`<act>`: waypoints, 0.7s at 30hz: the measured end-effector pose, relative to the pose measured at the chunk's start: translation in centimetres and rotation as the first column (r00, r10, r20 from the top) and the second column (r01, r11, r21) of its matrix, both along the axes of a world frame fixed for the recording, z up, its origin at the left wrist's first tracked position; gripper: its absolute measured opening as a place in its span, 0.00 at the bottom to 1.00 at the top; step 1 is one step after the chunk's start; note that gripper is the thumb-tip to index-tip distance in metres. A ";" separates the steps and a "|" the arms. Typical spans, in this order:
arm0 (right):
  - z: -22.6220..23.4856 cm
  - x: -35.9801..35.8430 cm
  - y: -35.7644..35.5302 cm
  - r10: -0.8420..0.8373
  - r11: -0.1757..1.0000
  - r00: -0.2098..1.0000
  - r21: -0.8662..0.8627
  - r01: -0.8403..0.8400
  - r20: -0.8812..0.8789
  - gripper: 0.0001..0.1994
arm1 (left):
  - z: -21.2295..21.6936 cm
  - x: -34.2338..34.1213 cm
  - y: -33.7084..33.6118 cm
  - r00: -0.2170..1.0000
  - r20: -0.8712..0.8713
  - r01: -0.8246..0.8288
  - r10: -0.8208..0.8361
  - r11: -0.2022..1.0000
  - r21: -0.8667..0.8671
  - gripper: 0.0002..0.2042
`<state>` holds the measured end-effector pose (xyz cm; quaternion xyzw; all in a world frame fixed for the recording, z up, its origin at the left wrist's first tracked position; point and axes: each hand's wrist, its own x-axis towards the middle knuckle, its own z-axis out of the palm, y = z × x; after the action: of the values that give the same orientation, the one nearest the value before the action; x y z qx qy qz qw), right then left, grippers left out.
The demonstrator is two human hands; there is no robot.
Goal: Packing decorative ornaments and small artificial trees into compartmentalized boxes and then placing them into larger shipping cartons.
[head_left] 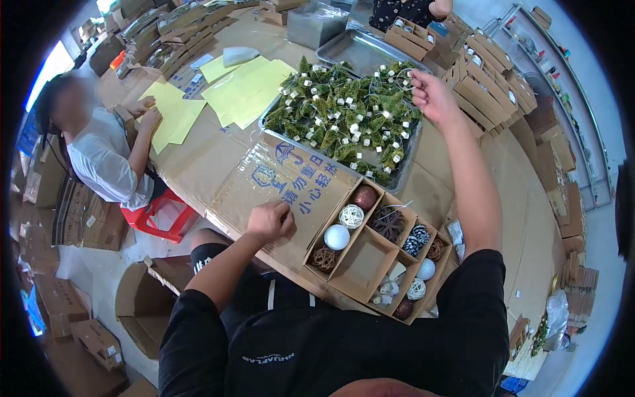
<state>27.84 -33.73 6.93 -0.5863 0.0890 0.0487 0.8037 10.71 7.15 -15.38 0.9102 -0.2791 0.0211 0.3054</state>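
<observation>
My right hand (pixel 433 99) reaches over the far right edge of a metal tray (pixel 402 173), fingers pinched beside the small green tree ornaments (pixel 344 109) heaped in it. These trees have white cube bases and thin string loops; what the fingertips hold, if anything, is too small to make out. My left hand (pixel 270 222) rests curled on the cardboard-covered table, with nothing visible in it. Between my arms stands a divided cardboard box (pixel 362 263). Its compartments hold balls, a dark snowflake ornament (pixel 388 223), a frosted pinecone (pixel 417 239) and white figures (pixel 387 290); one large compartment is bare.
Yellow sheets (pixel 241 92) lie left of the tray, where a co-worker (pixel 109 152) sits on a red stool (pixel 161 217). Filled divided boxes (pixel 481 89) are stacked at the right. Behind the tray are another metal tray (pixel 364 49) and a second person (pixel 403 13).
</observation>
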 end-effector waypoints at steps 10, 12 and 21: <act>-0.1 -3.9 3.8 0.220 0.975 0.960 0.045 -0.216 -0.173 0.07 | -0.4 0.1 0.0 0.999 0.034 -0.017 0.018 1.000 -0.026 0.08; -1.7 -3.8 3.1 0.252 0.961 0.941 0.171 -0.216 -0.228 0.07 | -0.4 0.2 -0.2 1.000 0.028 -0.010 0.011 0.999 -0.035 0.09; -11.3 -4.3 7.5 0.074 0.591 0.867 -0.722 0.359 0.493 0.12 | -0.1 -0.3 0.3 1.000 0.013 -0.022 0.022 1.000 -0.007 0.08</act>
<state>23.53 -26.28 -4.35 -0.8647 -0.0494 -0.2076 0.4547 10.46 7.48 -15.44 0.9120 -0.2709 0.0314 0.3065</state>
